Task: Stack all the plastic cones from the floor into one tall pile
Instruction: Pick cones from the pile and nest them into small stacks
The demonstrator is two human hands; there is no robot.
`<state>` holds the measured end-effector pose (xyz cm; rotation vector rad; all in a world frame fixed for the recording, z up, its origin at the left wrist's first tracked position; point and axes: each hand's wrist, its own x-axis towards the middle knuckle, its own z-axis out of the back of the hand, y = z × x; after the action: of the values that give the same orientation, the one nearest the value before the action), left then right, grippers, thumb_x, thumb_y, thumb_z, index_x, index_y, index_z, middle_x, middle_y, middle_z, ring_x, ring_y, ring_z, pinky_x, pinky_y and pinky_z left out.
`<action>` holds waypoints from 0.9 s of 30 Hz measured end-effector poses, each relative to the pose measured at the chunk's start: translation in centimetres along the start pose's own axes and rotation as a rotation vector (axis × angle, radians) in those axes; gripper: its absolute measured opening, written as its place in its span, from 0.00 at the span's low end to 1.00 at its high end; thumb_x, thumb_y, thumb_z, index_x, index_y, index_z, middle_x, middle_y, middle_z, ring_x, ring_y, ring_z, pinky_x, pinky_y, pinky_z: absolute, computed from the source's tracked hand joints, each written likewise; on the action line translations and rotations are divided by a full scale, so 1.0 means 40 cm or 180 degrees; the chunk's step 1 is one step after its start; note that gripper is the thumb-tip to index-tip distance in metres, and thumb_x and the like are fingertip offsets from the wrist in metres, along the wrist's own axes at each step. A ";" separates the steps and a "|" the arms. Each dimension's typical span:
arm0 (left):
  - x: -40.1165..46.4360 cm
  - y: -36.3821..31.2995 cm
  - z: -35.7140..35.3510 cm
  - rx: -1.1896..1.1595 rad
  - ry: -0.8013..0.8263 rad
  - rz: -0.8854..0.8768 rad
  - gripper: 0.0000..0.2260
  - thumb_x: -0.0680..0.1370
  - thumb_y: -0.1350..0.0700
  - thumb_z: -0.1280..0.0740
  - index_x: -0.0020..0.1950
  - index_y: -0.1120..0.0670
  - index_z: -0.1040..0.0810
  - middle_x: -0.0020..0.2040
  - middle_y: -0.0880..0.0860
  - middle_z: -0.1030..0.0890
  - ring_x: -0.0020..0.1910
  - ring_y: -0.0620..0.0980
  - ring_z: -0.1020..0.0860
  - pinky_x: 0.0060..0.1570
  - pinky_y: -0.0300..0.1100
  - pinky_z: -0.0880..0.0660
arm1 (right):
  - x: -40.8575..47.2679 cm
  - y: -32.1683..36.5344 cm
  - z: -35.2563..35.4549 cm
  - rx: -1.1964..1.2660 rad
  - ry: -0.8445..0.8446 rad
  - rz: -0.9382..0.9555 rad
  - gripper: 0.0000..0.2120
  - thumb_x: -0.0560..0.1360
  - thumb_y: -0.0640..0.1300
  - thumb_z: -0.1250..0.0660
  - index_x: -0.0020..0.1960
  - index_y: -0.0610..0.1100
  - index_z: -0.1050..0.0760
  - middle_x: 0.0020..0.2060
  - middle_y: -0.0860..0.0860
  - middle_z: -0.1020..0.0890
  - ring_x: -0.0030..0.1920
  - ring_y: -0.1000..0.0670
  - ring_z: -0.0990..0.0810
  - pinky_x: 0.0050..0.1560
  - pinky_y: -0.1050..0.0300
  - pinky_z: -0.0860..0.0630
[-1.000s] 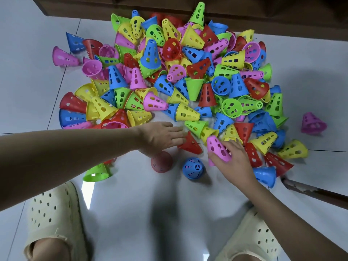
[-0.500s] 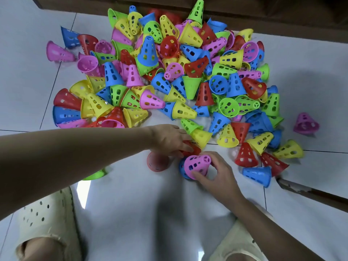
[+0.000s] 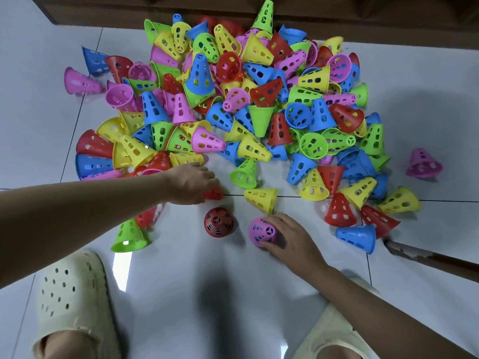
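A big heap of perforated plastic cones (image 3: 248, 99) in red, blue, yellow, green and pink covers the white tiled floor. My right hand (image 3: 287, 237) grips a pink cone (image 3: 261, 230) standing upright on the floor over a blue one, which is hidden beneath it. Left of it stands a red upright cone (image 3: 218, 222). My left hand (image 3: 193, 183) closes over a red cone (image 3: 213, 194) lying at the heap's near edge. A yellow cone (image 3: 260, 198) lies on its side between the hands.
A dark wooden furniture base (image 3: 363, 19) runs along the far edge. My feet in cream perforated clogs (image 3: 70, 299) flank the bare tiles in front. A lone pink cone (image 3: 423, 164) lies far right, a green one (image 3: 128, 235) under my left arm. A brown stick (image 3: 435, 260) lies at the right.
My right hand carried the pink cone from the heap's edge and set it down over the blue upright cone. My left hand drew the red cone leftward.
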<state>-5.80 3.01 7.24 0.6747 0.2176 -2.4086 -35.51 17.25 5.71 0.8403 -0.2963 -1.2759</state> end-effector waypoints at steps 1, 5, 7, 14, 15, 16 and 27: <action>-0.013 0.000 -0.007 -0.0108 0.0013 0.0092 0.25 0.79 0.44 0.34 0.73 0.51 0.33 0.63 0.51 0.24 0.63 0.53 0.25 0.68 0.47 0.34 | 0.001 0.002 0.003 -0.0036 0.0041 -0.0001 0.25 0.72 0.51 0.24 0.66 0.51 0.26 0.59 0.56 0.25 0.58 0.55 0.25 0.59 0.56 0.24; -0.079 -0.013 -0.005 -0.1600 -0.0579 0.0519 0.31 0.80 0.39 0.36 0.77 0.49 0.41 0.70 0.53 0.32 0.63 0.54 0.26 0.60 0.47 0.25 | 0.004 0.006 0.043 -0.0280 0.0465 0.0020 0.30 0.72 0.45 0.27 0.71 0.52 0.33 0.63 0.56 0.26 0.63 0.53 0.26 0.63 0.55 0.26; -0.112 -0.039 0.018 -0.2122 -0.1203 0.0434 0.29 0.80 0.38 0.37 0.76 0.50 0.40 0.66 0.51 0.31 0.59 0.51 0.27 0.58 0.44 0.27 | 0.007 0.009 0.074 -0.0362 0.0439 -0.0045 0.28 0.73 0.39 0.31 0.72 0.49 0.32 0.64 0.52 0.26 0.64 0.51 0.27 0.64 0.57 0.28; -0.177 -0.123 0.049 -0.2590 -0.1680 0.0060 0.21 0.79 0.43 0.34 0.68 0.50 0.32 0.58 0.44 0.27 0.55 0.43 0.28 0.57 0.34 0.29 | 0.100 0.023 0.138 -0.0608 -0.0446 0.0007 0.16 0.78 0.43 0.33 0.65 0.44 0.27 0.60 0.50 0.27 0.59 0.48 0.25 0.58 0.51 0.25; -0.181 -0.128 0.036 -0.2677 -0.1587 0.0063 0.20 0.79 0.44 0.33 0.67 0.50 0.32 0.58 0.46 0.25 0.56 0.45 0.26 0.56 0.39 0.26 | 0.119 0.032 0.134 -0.0652 -0.0414 -0.0018 0.17 0.78 0.44 0.33 0.66 0.44 0.28 0.61 0.50 0.26 0.61 0.48 0.26 0.59 0.54 0.28; -0.184 -0.132 0.022 -0.2793 -0.1489 0.0112 0.19 0.79 0.46 0.33 0.67 0.50 0.32 0.59 0.47 0.25 0.56 0.45 0.25 0.56 0.43 0.24 | 0.137 0.041 0.127 -0.0729 -0.0330 -0.0024 0.19 0.78 0.45 0.32 0.67 0.43 0.28 0.63 0.48 0.26 0.63 0.47 0.27 0.60 0.56 0.31; -0.160 -0.155 -0.073 -0.1968 -0.1093 0.0101 0.19 0.79 0.53 0.31 0.68 0.48 0.31 0.65 0.47 0.24 0.57 0.50 0.22 0.50 0.42 0.22 | 0.153 0.019 0.078 -0.1717 0.0147 -0.0147 0.25 0.76 0.57 0.32 0.67 0.44 0.29 0.61 0.48 0.23 0.63 0.45 0.26 0.58 0.49 0.28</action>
<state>-4.03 12.18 7.99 -0.0161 0.7533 -2.2013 -35.07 10.43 6.86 0.4143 0.1069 -1.2928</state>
